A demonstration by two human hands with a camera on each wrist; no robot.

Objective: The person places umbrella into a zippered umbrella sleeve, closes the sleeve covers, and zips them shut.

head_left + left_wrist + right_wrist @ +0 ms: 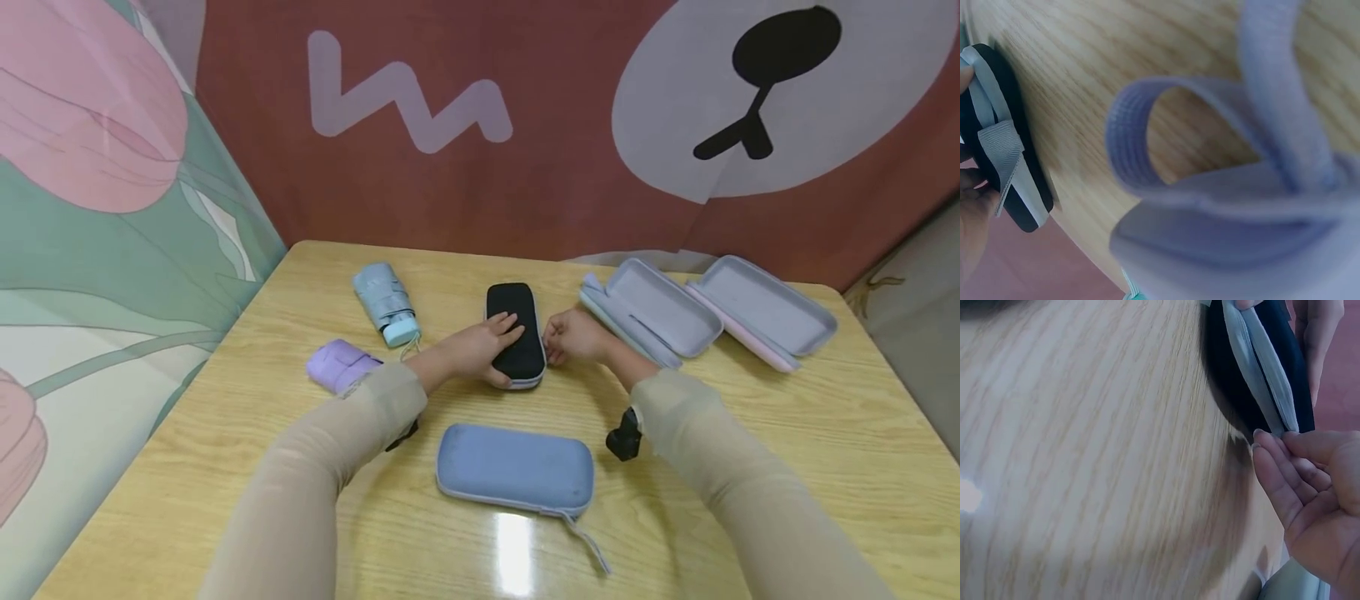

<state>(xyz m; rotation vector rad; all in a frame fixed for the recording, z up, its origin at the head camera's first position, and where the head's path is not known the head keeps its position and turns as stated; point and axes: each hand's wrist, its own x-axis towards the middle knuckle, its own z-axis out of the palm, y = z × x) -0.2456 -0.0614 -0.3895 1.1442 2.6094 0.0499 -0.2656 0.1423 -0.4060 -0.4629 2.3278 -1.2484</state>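
A black zippered hard case (527, 346) with light grey trim lies lengthwise near the table's middle. My left hand (472, 350) holds it down, with its fingers across the lid and its thumb against the near end. At the right side of the case, my right hand (1319, 494) pinches at the pale zipper (1275, 403) between thumb and fingertips; the zipper pull is hidden there. Left of my hands lie a folded blue umbrella (385, 296) and a folded purple umbrella (337, 364), which fills the foreground of the left wrist view.
A closed blue zippered case (517, 467) with a wrist strap lies nearest me. Two cases stand open at the back right, a light blue one (663, 308) and a pink one (768, 308). A printed cloth (450, 192) hangs behind the wooden table (750, 417).
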